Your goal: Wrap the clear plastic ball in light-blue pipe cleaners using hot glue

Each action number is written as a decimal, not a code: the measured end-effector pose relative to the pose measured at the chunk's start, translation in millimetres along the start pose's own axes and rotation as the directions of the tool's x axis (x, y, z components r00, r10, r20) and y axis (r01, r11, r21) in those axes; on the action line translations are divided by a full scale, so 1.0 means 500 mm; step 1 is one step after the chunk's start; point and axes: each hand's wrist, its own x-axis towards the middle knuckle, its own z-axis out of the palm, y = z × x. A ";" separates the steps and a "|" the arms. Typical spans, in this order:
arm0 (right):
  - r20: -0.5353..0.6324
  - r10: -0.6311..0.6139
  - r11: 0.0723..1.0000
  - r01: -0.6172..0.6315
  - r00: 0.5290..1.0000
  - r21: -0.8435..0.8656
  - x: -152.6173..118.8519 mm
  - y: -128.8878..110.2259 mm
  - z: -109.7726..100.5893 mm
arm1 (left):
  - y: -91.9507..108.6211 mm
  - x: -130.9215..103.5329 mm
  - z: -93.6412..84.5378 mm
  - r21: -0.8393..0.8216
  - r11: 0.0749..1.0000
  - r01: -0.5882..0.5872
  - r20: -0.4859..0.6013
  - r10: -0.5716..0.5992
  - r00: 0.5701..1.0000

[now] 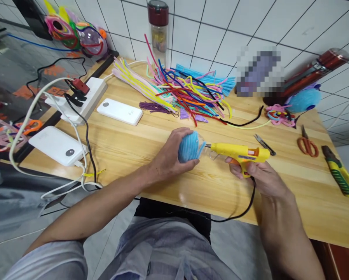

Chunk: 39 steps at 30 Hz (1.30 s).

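Note:
My left hand (176, 153) is wrapped round a ball covered in light-blue pipe cleaner (189, 147), just above the wooden table (163, 182). A loose end of the blue strand sticks out on the ball's right side, and a clear part shows there. My right hand (257, 173) grips a yellow hot glue gun (235, 151) by its handle, a finger near the orange trigger. The gun's metal nozzle points left, close to the loose strand; whether they touch I cannot tell. A black cord hangs from the gun's handle.
Behind my hands lies a heap of coloured pipe cleaners (192, 89). Power banks (120, 111) and a power strip (87, 99) with cables are on the left. Snips (264, 144), scissors (307, 144) and pliers (340, 173) lie right. A bottle (158, 31) stands against the tiled wall.

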 end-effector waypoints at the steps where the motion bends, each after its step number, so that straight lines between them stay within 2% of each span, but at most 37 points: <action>1: 0.005 0.007 1.000 -0.007 1.000 0.003 0.000 0.002 -0.001 | 0.001 0.000 0.000 -0.001 1.000 0.003 0.004 -0.003 1.000; 14: -0.040 0.099 0.994 -0.101 0.994 -0.041 -0.006 0.004 0.000 | 0.006 0.004 -0.001 -0.035 0.999 0.028 0.024 -0.027 0.999; 24: -0.045 0.044 0.996 -0.048 0.998 -0.073 -0.004 0.000 0.005 | 0.006 0.004 0.001 -0.036 0.999 0.001 0.013 0.000 1.000; 34: -0.105 0.062 0.986 -0.078 0.993 -0.148 -0.006 -0.001 0.003 | 0.004 0.003 0.003 -0.045 0.999 -0.013 0.014 0.014 1.000; 39: -0.078 0.035 0.990 -0.045 0.996 -0.135 -0.003 0.000 0.002 | 0.006 0.004 0.002 -0.047 0.999 0.010 0.029 -0.008 1.000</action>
